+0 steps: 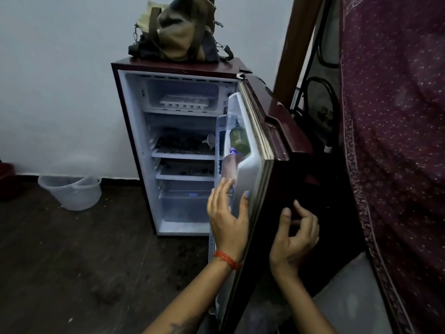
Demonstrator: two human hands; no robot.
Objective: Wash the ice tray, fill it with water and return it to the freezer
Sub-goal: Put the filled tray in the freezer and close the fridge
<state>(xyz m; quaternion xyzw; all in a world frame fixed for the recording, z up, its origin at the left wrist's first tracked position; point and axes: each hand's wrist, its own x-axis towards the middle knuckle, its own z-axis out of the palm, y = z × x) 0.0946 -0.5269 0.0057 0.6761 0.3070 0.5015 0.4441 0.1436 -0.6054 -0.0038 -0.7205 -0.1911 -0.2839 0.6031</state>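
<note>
The fingers of the left hand are spread and loosely extended, reaching against the inner white lining of the open fridge door, with the thumb hooked over the door's edge; they grip nothing else. A red thread band circles that wrist. The right hand sits on the door's outer, dark maroon side, its fingers curled partway and apart, holding nothing; whether they touch the door panel cannot be told.

The door stands swung out toward the camera. Its inner racks carry a green bottle and, below it, a clear bottle with a purple cap.

Beyond the hands, the small maroon fridge is open. The ice tray lies flat inside the freezer compartment at the very top. It is a pale white, rectangular tray with a row of small rounded cells visible along its front edge; its contents cannot be made out. Below are wire shelves, with a pale funnel-like item on the upper one.

A khaki and grey bag rests on top of the fridge. A grey plastic tub stands on the dark floor to the left, and a maroon patterned cloth hangs at right.
</note>
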